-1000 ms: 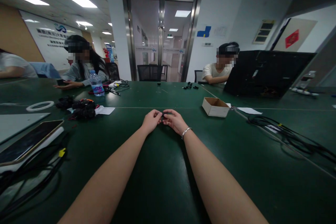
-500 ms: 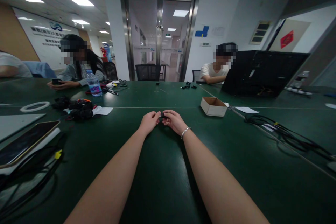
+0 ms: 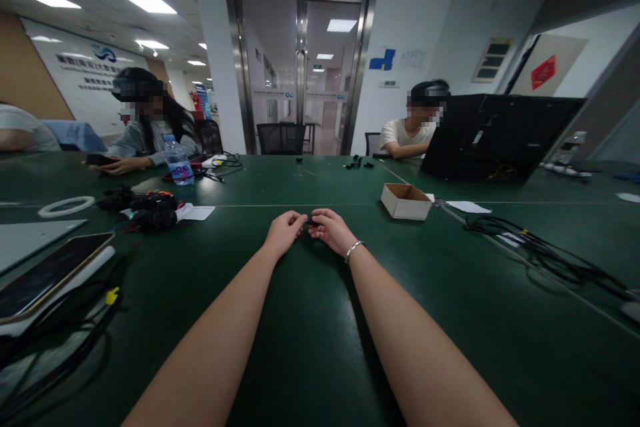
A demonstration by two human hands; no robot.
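Over the middle of the green table (image 3: 300, 280), my left hand (image 3: 285, 232) and my right hand (image 3: 331, 229) meet at a small black piece (image 3: 311, 221). Fingertips of both hands pinch it from either side; they cover much of it, and its kind cannot be made out. A silver bracelet (image 3: 354, 251) circles my right wrist. To the right of my hands stands an open cardboard box (image 3: 406, 207), its inside only partly visible.
Bundled black cables (image 3: 545, 253) lie at right, near a large black monitor (image 3: 500, 137). At left are a phone (image 3: 55, 273), a white ring (image 3: 66, 207), dark gear (image 3: 150, 208) and a water bottle (image 3: 179, 161). Small black pieces (image 3: 357, 162) lie farther back. Two people sit across.
My hands stay in nearly the same place around the small black piece. Its metallic-looking left end, visible before, is now harder to see. The view has shifted slightly.
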